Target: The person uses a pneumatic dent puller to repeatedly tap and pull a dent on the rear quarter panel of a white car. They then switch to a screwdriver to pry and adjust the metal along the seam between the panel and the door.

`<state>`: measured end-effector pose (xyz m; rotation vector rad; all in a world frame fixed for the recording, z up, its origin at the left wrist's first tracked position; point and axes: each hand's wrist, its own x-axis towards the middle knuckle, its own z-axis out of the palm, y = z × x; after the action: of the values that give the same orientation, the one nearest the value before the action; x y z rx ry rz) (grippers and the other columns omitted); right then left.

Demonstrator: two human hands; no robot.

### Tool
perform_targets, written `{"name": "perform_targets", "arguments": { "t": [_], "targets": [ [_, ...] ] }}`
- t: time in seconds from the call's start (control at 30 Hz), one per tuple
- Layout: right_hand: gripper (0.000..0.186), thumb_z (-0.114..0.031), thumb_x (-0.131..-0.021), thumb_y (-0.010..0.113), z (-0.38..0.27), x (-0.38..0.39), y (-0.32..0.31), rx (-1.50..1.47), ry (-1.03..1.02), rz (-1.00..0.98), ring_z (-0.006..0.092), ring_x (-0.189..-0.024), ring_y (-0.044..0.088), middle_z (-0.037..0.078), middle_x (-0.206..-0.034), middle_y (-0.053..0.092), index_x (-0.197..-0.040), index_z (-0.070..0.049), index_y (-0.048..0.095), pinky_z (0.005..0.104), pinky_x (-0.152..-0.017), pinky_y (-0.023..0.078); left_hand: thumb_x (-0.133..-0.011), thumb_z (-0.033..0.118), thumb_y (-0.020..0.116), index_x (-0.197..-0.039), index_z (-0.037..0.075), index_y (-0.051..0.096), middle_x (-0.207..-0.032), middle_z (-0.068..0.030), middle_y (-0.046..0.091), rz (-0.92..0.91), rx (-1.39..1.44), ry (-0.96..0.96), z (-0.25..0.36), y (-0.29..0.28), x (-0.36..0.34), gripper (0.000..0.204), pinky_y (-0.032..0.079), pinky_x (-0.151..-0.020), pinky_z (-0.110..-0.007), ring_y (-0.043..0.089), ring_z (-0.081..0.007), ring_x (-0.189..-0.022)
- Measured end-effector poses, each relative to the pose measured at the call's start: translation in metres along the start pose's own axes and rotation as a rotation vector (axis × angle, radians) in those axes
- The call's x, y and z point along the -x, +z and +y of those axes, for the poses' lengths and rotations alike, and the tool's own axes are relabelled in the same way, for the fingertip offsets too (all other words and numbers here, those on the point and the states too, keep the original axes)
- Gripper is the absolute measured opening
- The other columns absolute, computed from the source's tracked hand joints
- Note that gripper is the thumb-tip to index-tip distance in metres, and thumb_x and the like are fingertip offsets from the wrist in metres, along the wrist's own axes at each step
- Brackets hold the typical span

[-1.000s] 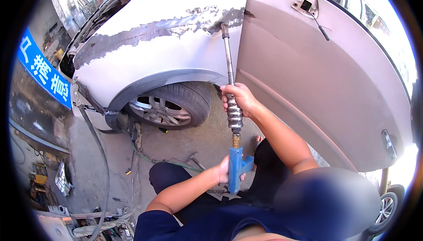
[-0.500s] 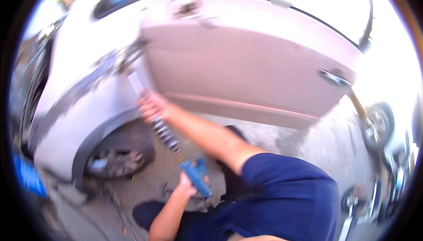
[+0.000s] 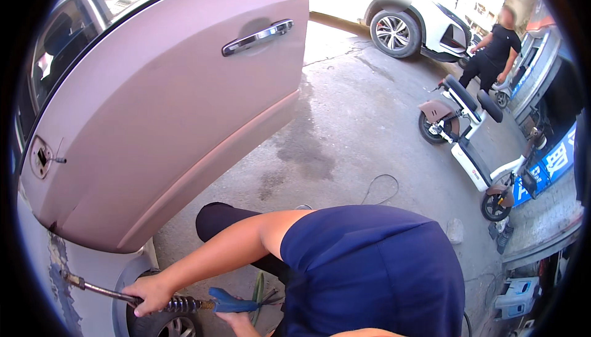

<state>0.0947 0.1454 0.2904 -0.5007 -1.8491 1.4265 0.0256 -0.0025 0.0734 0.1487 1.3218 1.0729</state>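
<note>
A slide-hammer dent puller (image 3: 184,304) with a metal rod, a dark ribbed section and a blue pistol-type grip lies across the lower left. My right hand (image 3: 151,292) is wrapped round its shaft, in front of the ribbed section. Lower down, my left hand (image 3: 235,318) closes on the blue grip, its fingers partly hidden. The rod's tip overlaps the scraped grey fender (image 3: 58,269); whether it touches cannot be told. Below my right hand shows a car wheel (image 3: 175,324).
An open pinkish car door (image 3: 178,115) with a chrome handle fills the upper left. A white scooter (image 3: 474,158) stands at the right, a white car (image 3: 431,23) and a person in black (image 3: 497,47) beyond. A thin loop of cable (image 3: 397,183) lies on the concrete.
My view has swung right, bringing the scooter, white car and person into sight. Both hands keep hold of the dent puller, which now appears lower and more nearly level.
</note>
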Motion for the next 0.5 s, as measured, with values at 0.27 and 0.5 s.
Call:
{"name": "perform_targets", "arguments": {
  "t": [0.27,0.5],
  "targets": [
    [0.05,-0.028,-0.068,0.079,0.057,-0.008,0.024,-0.068,-0.279,-0.017,0.0267,-0.085,0.064,0.013,-0.091,0.064,-0.106,-0.004,0.056,0.0385,-0.076,0.051,-0.092,0.054,0.039,-0.097,0.016,0.058,-0.074,-0.0031,0.053,0.129,0.067,0.209,0.017,-0.028,-0.059,0.042,0.045,-0.058,-0.035,0.051,-0.0198,-0.061],
    [0.024,-0.028,-0.096,0.06,0.048,-0.035,-0.029,-0.457,-0.109,-0.148,0.0153,-0.085,0.062,0.008,-0.09,0.065,-0.1,-0.004,0.057,0.0314,-0.076,0.052,-0.094,0.04,0.048,-0.087,0.009,0.057,-0.07,-0.0094,0.061,0.02,0.122,0.056,0.026,-0.011,-0.04,0.033,0.05,-0.061,-0.038,0.062,-0.0237,-0.066]
  ]
}}
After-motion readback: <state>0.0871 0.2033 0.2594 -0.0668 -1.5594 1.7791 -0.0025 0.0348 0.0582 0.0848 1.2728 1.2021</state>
